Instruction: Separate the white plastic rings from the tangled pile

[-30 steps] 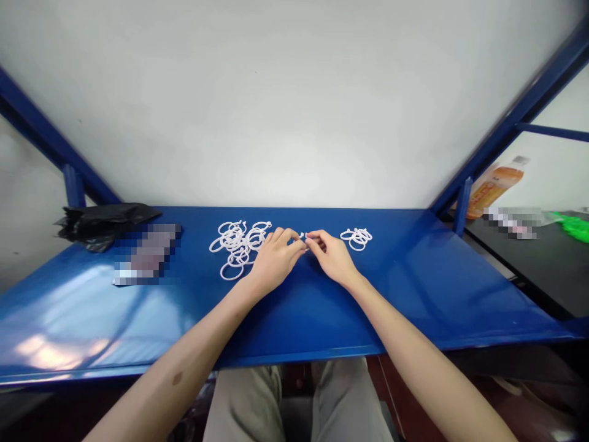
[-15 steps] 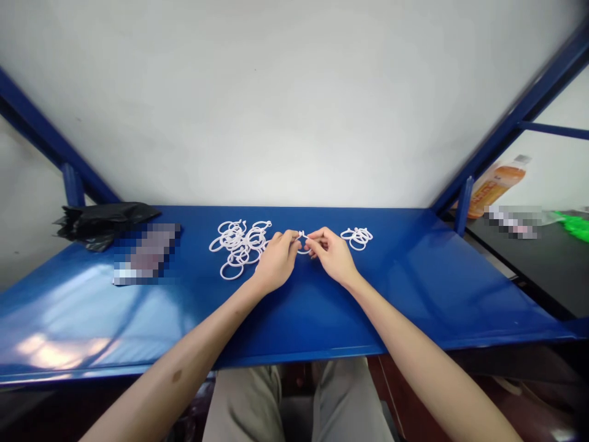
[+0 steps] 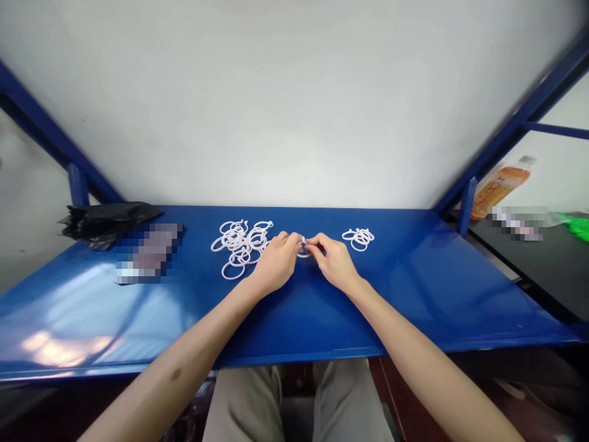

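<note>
Between my hands, over the middle of the blue table, is a white plastic ring (image 3: pixel 304 255) with a small knob at its top, like a shower curtain ring. My left hand (image 3: pixel 278 261) pinches its left side and my right hand (image 3: pixel 334 261) pinches its right side, both near the knob. Fingers hide much of the ring, so I cannot tell whether its loop is closed. Just left of my left hand lies a pile of several like white rings (image 3: pixel 239 248). A smaller group of white rings (image 3: pixel 359 238) lies to the right of my right hand.
The blue table (image 3: pixel 405 294) backs onto a pale wall, with blue metal posts at both sides. At the left lie a black plastic bag (image 3: pixel 108 221) and a blurred-out flat object (image 3: pixel 151 255). An orange drink bottle (image 3: pixel 501 187) stands on a black surface at the right.
Both hands have moved very slightly, and my right fingers have closed in nearer to the ring's knob. The two groups of rings lie as before.
</note>
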The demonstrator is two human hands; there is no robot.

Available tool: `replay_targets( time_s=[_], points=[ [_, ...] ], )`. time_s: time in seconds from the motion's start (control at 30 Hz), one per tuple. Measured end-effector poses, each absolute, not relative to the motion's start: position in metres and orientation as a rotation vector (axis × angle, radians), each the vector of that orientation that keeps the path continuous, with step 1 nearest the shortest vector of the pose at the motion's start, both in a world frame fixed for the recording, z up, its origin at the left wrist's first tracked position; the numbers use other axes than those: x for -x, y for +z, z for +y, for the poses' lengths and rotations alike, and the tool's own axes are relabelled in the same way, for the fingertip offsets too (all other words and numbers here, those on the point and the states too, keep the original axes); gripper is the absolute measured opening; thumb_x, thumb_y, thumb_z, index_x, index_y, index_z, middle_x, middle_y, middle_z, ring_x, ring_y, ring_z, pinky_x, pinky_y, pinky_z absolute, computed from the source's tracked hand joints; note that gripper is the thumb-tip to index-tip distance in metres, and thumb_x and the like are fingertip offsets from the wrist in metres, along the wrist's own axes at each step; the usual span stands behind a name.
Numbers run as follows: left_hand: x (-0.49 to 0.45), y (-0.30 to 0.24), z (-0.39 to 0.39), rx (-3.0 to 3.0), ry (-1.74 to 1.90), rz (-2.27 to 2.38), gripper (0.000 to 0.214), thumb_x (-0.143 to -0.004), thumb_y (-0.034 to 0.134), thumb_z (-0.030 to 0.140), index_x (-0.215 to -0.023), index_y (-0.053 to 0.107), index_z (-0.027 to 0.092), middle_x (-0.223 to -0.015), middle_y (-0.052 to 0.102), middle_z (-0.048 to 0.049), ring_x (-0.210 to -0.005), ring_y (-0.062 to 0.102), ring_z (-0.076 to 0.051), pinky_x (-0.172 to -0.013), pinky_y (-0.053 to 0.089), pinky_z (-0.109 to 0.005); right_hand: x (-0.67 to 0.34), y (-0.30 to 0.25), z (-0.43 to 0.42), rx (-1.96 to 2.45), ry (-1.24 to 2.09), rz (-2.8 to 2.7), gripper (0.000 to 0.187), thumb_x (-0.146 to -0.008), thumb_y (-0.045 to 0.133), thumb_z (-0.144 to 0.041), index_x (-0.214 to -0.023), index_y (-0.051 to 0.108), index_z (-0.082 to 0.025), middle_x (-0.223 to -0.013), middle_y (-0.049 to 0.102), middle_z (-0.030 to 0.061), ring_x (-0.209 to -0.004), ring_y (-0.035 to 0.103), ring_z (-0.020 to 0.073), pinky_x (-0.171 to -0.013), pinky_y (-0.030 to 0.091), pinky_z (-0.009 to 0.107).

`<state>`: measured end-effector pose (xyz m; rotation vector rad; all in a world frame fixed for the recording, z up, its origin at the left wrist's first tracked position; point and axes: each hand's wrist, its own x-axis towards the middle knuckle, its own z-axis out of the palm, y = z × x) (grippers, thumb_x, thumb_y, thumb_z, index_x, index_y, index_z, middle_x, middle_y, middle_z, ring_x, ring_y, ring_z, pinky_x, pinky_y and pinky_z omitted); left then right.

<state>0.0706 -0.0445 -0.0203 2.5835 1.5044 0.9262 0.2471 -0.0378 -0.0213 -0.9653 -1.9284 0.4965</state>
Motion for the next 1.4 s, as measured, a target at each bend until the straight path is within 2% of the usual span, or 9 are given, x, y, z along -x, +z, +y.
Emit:
replay_targets(
  time_s=[0.13, 0.27, 0.5, 0.6, 0.83, 1.07, 1.17, 1.27, 1.4],
  points=[
    [-0.06, -0.015, -0.036, -2.695, 0.884, 1.675, 0.032, -0.102, 0.042, 0.034, -0.121, 0.062, 0.019, -0.115, 0.069, -0.012, -0.11, 0.056, -0.03, -0.095, 0.043, -0.044, -0.266, -0.018, -0.018, 1.139, 0.238, -1.81, 0.019, -0.096, 0.055, -0.034, -0.094, 0.069, -0.021, -0.091, 0.074, 0.0064, -0.077, 0.067, 0.0201, -0.077, 0.052, 0.033],
    [-0.033, -0.016, -0.026, -2.539, 0.794, 2.182, 0.038, -0.098, 0.045, 0.033, -0.125, 0.064, 0.013, -0.126, 0.065, -0.0181, -0.117, 0.051, -0.038, -0.095, 0.04, -0.05, -0.313, -0.016, 0.006, 1.417, 0.152, -1.488, 0.025, -0.091, 0.056, -0.035, -0.094, 0.073, -0.017, -0.095, 0.074, 0.0104, -0.076, 0.066, 0.0212, -0.077, 0.052, 0.035],
    [-0.007, -0.013, -0.019, -2.416, 0.538, 2.323, 0.032, -0.097, 0.04, 0.027, -0.098, 0.071, 0.016, -0.103, 0.072, -0.0159, -0.107, 0.054, -0.036, -0.088, 0.038, -0.049, -0.362, -0.027, 0.023, 1.723, 0.144, -1.285, 0.03, -0.087, 0.053, -0.032, -0.094, 0.078, -0.017, -0.095, 0.077, 0.0103, -0.093, 0.067, 0.0257, -0.094, 0.043, 0.041],
    [-0.01, -0.009, -0.021, -2.411, 0.612, 2.312, 0.031, -0.097, 0.042, 0.028, -0.096, 0.071, 0.018, -0.101, 0.073, -0.0143, -0.105, 0.054, -0.036, -0.086, 0.037, -0.048, -0.36, -0.03, 0.023, 1.771, 0.084, -1.364, 0.034, -0.087, 0.049, -0.031, -0.096, 0.079, -0.017, -0.099, 0.077, 0.011, -0.1, 0.064, 0.0271, -0.1, 0.038, 0.044],
    [-0.017, -0.005, -0.025, -2.438, 0.872, 2.27, 0.031, -0.099, 0.042, 0.031, -0.095, 0.071, 0.02, -0.096, 0.074, -0.011, -0.101, 0.054, -0.033, -0.083, 0.034, -0.045, -0.351, -0.031, 0.02, 1.786, 0.079, -1.392, 0.036, -0.09, 0.05, -0.035, -0.103, 0.078, -0.018, -0.103, 0.077, 0.0114, -0.113, 0.053, 0.0304, -0.096, 0.04, 0.042],
    [-0.035, -0.005, -0.03, -2.462, 1.144, 2.091, 0.019, -0.094, 0.053, 0.028, -0.078, 0.06, 0.022, -0.081, 0.072, -0.0052, -0.088, 0.055, -0.027, -0.079, 0.034, -0.04, -0.331, -0.022, 0.01, 1.565, -0.151, -1.488, 0.034, -0.096, 0.046, -0.034, -0.101, 0.075, -0.017, -0.103, 0.074, 0.0143, -0.112, 0.051, 0.0313, -0.101, 0.039, 0.049],
    [-0.047, -0.004, -0.034, -2.475, 1.219, 1.977, 0.02, -0.093, 0.055, 0.027, -0.073, 0.054, 0.023, -0.075, 0.07, -0.0022, -0.083, 0.055, -0.024, -0.078, 0.034, -0.038, -0.302, -0.015, -0.005, 1.316, -0.005, -1.648, 0.033, -0.099, 0.048, -0.041, -0.103, 0.073, -0.021, -0.104, 0.073, 0.0108, -0.108, 0.057, 0.0275, -0.098, 0.045, 0.045],
    [-0.056, -0.004, -0.039, -2.501, 1.229, 1.896, 0.021, -0.093, 0.055, 0.026, -0.073, 0.051, 0.023, -0.073, 0.069, -0.0016, -0.084, 0.055, -0.023, -0.079, 0.035, -0.037, -0.269, -0.013, -0.023, 1.133, 0.397, -1.772, 0.028, -0.097, 0.055, -0.044, -0.108, 0.071, -0.024, -0.101, 0.075, 0.0054, -0.09, 0.066, 0.02, -0.084, 0.053, 0.036],
    [-0.063, -0.006, -0.044, -2.556, 1.145, 1.823, 0.023, -0.097, 0.051, 0.029, -0.075, 0.054, 0.023, -0.076, 0.07, -0.003, -0.087, 0.056, -0.024, -0.082, 0.036, -0.039, -0.245, -0.019, -0.036, 0.995, 0.723, -1.788, 0.023, -0.095, 0.06, -0.04, -0.11, 0.068, -0.023, -0.088, 0.076, 0.0009, -0.078, 0.07, 0.0164, -0.077, 0.054, 0.031]
  ],
)
